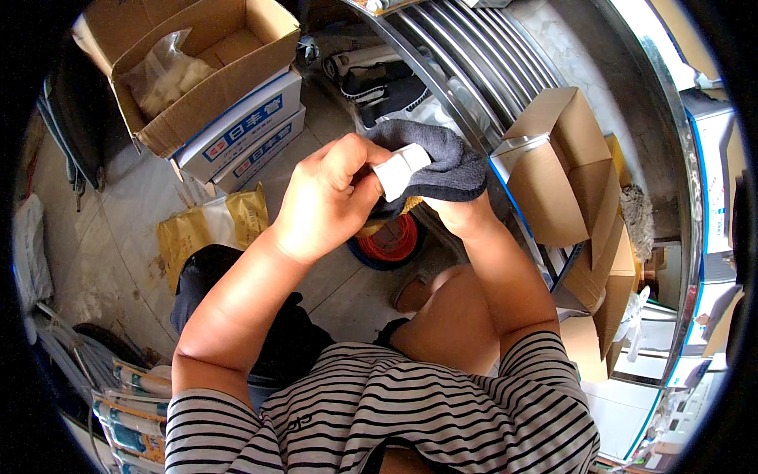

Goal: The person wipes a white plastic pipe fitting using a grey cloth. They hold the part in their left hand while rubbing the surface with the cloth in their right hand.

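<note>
My left hand (331,195) pinches a small white fitting (402,170), plastic by its look, between thumb and fingers. Against the fitting's far side lies a dark grey cloth (453,157), bunched up and partly wrapping it. My right hand (461,212) holds the cloth from below. Its fingers are hidden under the fabric, and only the wrist and the heel of the hand show. Both hands are raised over the floor in front of my knees. A bit of yellow material peeks out under the cloth.
Below my hands is a red coil (388,242) with a dark blue rim. At the upper left, an open cardboard box (195,101) holding a plastic bag sits on white cartons (243,127). A gold plastic bag (249,216) lies on the floor. Open boxes (542,195) line the metal rack (468,59).
</note>
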Motion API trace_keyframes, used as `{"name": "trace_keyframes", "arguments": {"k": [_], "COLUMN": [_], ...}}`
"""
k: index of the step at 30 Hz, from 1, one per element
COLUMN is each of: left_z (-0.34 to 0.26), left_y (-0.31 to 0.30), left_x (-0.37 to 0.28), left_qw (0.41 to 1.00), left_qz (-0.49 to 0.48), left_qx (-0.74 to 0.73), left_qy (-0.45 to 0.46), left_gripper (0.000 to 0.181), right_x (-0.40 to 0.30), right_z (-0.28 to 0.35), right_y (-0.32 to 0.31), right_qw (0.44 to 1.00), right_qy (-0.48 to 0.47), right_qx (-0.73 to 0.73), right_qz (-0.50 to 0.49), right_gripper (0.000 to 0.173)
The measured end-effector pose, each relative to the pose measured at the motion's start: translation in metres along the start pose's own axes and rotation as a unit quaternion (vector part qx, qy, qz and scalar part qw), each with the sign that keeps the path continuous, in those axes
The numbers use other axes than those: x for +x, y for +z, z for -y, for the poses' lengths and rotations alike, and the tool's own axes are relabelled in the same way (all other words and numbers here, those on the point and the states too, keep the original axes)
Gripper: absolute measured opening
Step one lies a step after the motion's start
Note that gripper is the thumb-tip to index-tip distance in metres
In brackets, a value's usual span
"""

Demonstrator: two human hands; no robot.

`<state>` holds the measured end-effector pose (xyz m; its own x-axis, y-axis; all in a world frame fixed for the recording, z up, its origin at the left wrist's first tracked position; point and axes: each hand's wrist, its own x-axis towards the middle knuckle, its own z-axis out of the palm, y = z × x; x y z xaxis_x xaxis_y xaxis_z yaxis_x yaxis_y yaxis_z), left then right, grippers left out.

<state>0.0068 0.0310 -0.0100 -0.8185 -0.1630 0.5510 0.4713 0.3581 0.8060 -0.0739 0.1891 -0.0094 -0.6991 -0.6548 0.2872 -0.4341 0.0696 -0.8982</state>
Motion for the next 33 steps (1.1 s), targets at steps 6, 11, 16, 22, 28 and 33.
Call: {"name": "trace_keyframes", "arguments": {"k": [6,11,16,22,28,33], "left_z": [0.001,0.004,0.008,0.007,0.012,0.009], "left_y": [-0.001,-0.001,-0.001,-0.005,-0.005,-0.005], "left_x": [0.000,0.000,0.001,0.003,0.003,0.003], "left_qw": [1.000,0.998,0.990,0.973,0.972,0.969], "left_qz": [0.002,-0.008,-0.007,0.024,0.007,-0.006], "left_qx": [-0.010,0.020,0.021,0.083,0.110,0.126], "left_qy": [0.001,0.056,0.140,0.216,0.208,0.213], "left_gripper": [0.016,0.018,0.020,0.023,0.024,0.024], "right_x": [0.003,0.006,0.004,0.010,0.016,0.014], "right_z": [0.012,0.022,0.020,0.027,0.028,0.021], "right_y": [-0.001,-0.003,-0.001,-0.005,-0.004,0.000], "right_qw": [0.999,0.999,0.998,0.995,0.994,0.996], "right_qy": [0.002,0.018,0.013,-0.044,-0.027,-0.040], "right_qx": [-0.012,-0.021,0.052,0.063,0.003,-0.003], "right_qz": [0.030,0.042,0.017,0.066,0.101,0.082], "right_gripper": [0.047,0.041,0.038,0.042,0.051,0.047]}}
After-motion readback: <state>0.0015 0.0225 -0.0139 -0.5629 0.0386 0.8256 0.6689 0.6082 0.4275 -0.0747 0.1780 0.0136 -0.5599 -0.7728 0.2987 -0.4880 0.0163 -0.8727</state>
